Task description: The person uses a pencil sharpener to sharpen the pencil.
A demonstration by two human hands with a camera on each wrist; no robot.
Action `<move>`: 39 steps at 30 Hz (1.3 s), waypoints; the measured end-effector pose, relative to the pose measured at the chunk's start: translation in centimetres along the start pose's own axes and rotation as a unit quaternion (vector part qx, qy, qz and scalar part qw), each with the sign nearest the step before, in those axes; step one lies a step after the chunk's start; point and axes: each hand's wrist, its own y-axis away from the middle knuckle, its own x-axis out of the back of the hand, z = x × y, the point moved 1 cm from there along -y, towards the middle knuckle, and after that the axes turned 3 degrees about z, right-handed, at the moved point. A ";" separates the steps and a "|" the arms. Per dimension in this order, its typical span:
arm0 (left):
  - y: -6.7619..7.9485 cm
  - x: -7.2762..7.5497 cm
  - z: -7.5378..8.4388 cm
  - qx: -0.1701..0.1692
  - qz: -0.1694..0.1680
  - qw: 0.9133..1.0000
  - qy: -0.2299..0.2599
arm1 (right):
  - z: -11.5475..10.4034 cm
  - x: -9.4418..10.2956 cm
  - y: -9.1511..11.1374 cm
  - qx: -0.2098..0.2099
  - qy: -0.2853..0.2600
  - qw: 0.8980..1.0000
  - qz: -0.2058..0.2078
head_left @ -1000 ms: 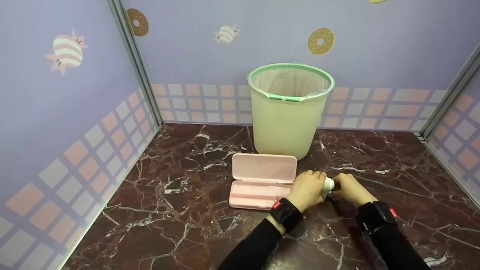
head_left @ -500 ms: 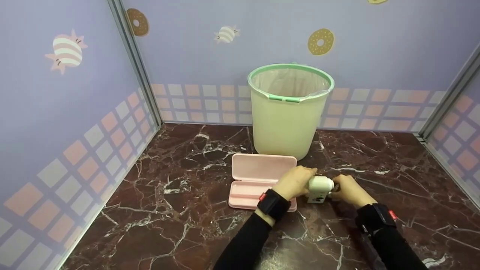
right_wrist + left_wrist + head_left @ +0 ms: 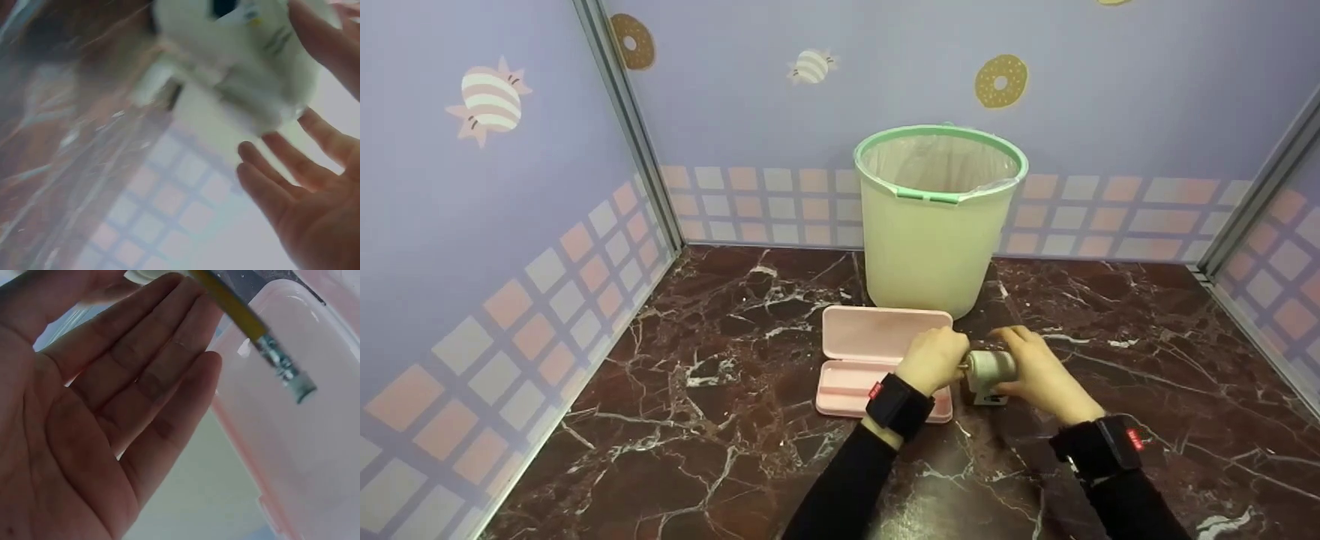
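Observation:
A white crank-type pencil sharpener [image 3: 990, 366] with a dark picture on its base stands on the marble surface, right of the open pink pencil case [image 3: 844, 401]. My left hand [image 3: 931, 361] pinches a yellow pencil [image 3: 239, 312] between its thumb and fingers at the sharpener's left end. The pencil's eraser end points out over the case in the left wrist view. My right hand [image 3: 1039, 375] holds the sharpener's body from the right, thumb on one side and fingers on the other. In the right wrist view the sharpener [image 3: 264, 62] is blurred. The pencil's tip is hidden.
Behind the pencil case stands a pale green bin [image 3: 934, 247] with a clear liner. Patterned walls [image 3: 765, 97] enclose the back and both sides of the dark red marble surface [image 3: 697, 465].
My left hand has moved left off the sharpener and now pinches the pencil. My right hand has shifted from the sharpener's right end onto its body.

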 end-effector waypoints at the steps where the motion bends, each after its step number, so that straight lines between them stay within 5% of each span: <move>1: -0.1 -0.2 0.0 -0.001 -0.003 1.000 -0.002 | -0.5 -0.2 -0.1 0.008 0.004 1.000 0.009; 15: -0.8 -2.1 -0.3 -0.002 0.026 1.000 0.018 | -2.4 -1.9 -0.3 0.043 0.041 0.997 0.058; 39: -0.5 -1.9 -3.2 0.018 -0.012 0.998 0.060 | -2.5 -2.2 -0.6 0.054 0.059 0.995 0.065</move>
